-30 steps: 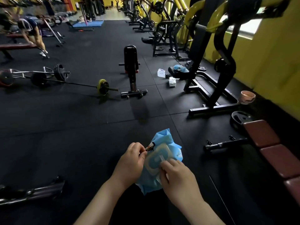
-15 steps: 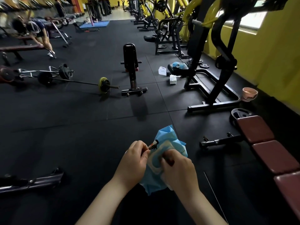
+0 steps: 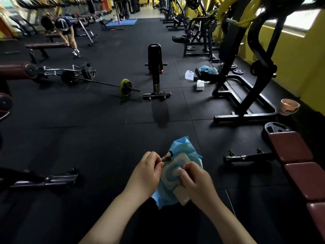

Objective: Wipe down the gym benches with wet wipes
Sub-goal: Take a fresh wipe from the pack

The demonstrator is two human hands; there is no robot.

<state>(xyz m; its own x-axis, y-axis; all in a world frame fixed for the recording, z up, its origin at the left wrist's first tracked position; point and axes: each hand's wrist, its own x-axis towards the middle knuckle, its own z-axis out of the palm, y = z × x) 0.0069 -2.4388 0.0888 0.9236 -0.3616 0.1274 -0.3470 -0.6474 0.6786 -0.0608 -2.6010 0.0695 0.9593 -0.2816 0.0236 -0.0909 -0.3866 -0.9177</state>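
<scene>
Wet wipes in a soft light-blue plastic pack are held in front of the person, in the lower middle of the frame, above the black rubber floor. The left hand grips the left edge of the pack, with its fingers curled and the thumb and forefinger pinching near a small dark printed figure. The right hand has its fingers bent over the pale oval flap on the face of the pack; it seems to pinch something white at the opening, but the fingers cover that spot, so I cannot tell it for sure.

At the right edge of the frame stands a gym bench with dark red padded sections on a black metal foot; a black weight plate lies at its far end. In the upper middle stands a narrow black upright bench. Left of it a barbell with a yellow plate lies on the floor. At the upper left a person bends over a long dark red flat bench. A pinkish bowl sits near the yellow wall on the right.
</scene>
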